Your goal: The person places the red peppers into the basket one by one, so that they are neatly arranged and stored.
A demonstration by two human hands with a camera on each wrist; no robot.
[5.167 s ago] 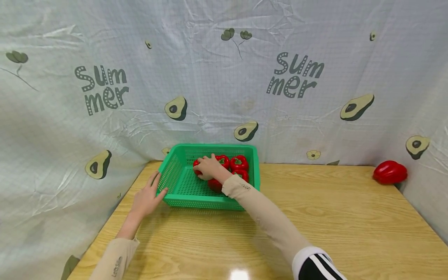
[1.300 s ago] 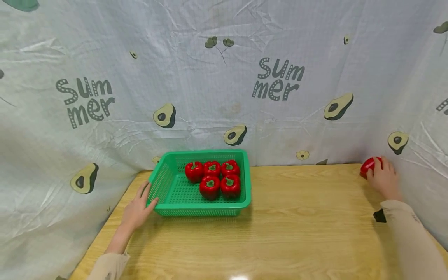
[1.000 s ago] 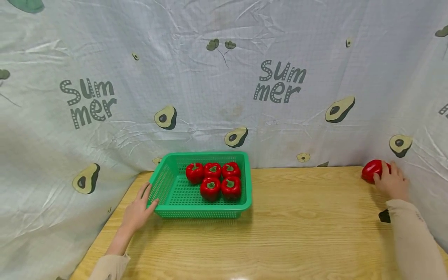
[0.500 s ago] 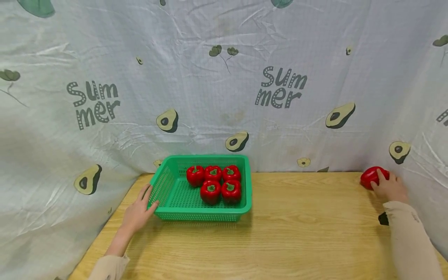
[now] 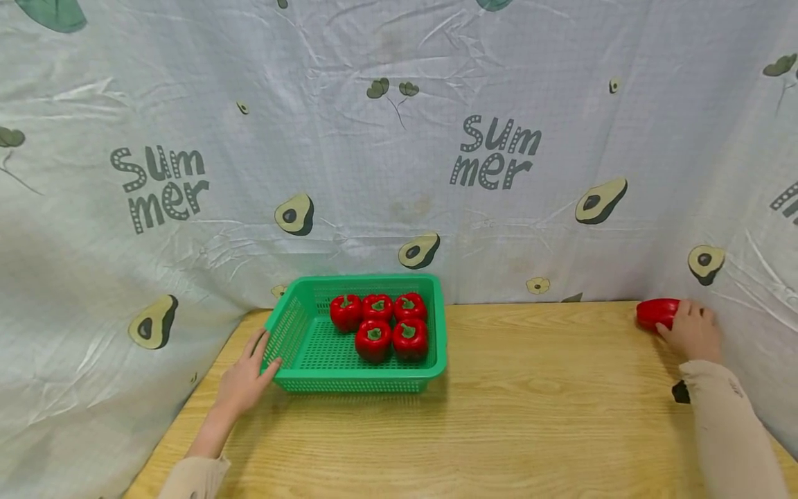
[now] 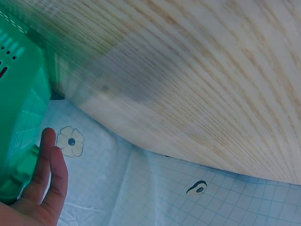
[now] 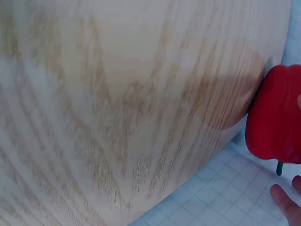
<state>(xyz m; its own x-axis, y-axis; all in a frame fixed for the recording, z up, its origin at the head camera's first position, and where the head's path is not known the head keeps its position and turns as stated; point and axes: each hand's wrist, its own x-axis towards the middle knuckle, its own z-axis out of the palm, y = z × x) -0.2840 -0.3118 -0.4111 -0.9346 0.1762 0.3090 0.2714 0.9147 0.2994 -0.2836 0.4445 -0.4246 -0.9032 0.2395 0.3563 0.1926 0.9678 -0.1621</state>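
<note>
A green plastic basket (image 5: 358, 374) stands at the back left of the table, with several red bell peppers (image 5: 374, 340) in its right part, stems up. My left hand (image 5: 242, 381) rests at the basket's left front corner, thumb by the front rim; the left wrist view shows two straight fingers (image 6: 57, 179) outside its wall. At the far right corner my right hand (image 5: 693, 336) touches the right end of another red bell pepper (image 5: 656, 314), lying on its side. In the right wrist view, fingertips (image 7: 281, 195) extend past that pepper's green stem, apart from it.
Patterned cloth (image 5: 349, 138) hangs behind the table and along both sides. The wooden table (image 5: 530, 402) stretches between the basket and the right hand. A small black object (image 5: 681, 392) shows under the right wrist.
My right hand has left the basket for the single pepper at the far right. Over the last half second that pepper has turned and shifted slightly left. The left hand stays at the basket.
</note>
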